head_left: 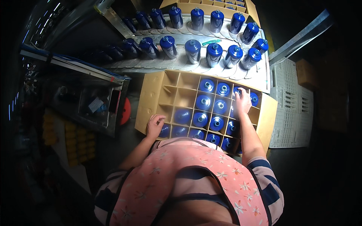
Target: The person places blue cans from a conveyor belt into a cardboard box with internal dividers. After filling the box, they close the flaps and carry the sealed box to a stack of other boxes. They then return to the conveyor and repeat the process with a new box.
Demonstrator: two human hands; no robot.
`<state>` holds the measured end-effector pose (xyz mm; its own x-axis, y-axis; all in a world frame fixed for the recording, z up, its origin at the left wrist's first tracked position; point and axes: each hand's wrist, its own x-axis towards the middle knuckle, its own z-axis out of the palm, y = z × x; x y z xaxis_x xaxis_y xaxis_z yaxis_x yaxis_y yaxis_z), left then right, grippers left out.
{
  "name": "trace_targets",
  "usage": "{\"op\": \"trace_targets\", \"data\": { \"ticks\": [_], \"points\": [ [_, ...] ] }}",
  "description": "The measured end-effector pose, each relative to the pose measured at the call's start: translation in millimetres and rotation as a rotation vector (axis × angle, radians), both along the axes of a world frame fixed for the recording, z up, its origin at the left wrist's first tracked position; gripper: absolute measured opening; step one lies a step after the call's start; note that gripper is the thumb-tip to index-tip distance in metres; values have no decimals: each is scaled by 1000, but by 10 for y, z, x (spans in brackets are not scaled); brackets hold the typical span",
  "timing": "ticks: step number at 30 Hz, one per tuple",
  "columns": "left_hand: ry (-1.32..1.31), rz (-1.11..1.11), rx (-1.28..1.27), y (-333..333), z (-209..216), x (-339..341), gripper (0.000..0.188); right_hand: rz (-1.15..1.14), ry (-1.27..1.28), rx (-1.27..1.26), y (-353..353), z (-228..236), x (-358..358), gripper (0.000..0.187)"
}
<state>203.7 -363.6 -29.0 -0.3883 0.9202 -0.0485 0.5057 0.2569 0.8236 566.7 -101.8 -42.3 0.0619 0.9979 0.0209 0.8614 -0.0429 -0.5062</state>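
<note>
A cardboard box [150, 98] with flaps folded out stands in front of me, split into square cells by cardboard dividers [176, 98]. Glossy blue bottles [203, 101] with narrow necks stand upright in many cells; several cells at the upper left hold none. At the upper right of the box, my right hand [243, 101] has its fingers closed about the neck of a blue bottle [237, 89] sitting in a cell. My left hand [154, 126] hovers by the box's left edge, fingers loosely bent and apart, next to a bottle [164, 130] in the corner cell.
Beyond the box, a conveyor [177, 67] carries two rows of blue bottles [193, 51], with a green object [212, 42] between them. Another divided box [211, 7] lies farther back. Metal posts [298, 37] flank the line. Pale plastic pallets [290, 105] stand right; a red round object [125, 111] is left.
</note>
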Motion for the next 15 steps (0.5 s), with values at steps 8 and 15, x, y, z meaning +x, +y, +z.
{"op": "trace_targets", "data": {
  "ticks": [8, 15],
  "points": [
    [261, -267, -12, -211, 275, -73, 20, -24, -14, 11, -74, 55, 58, 29],
    [233, -222, 134, -97, 291, -149, 21, -16, -2, -9, -46, 60, 26, 28]
  ]
}}
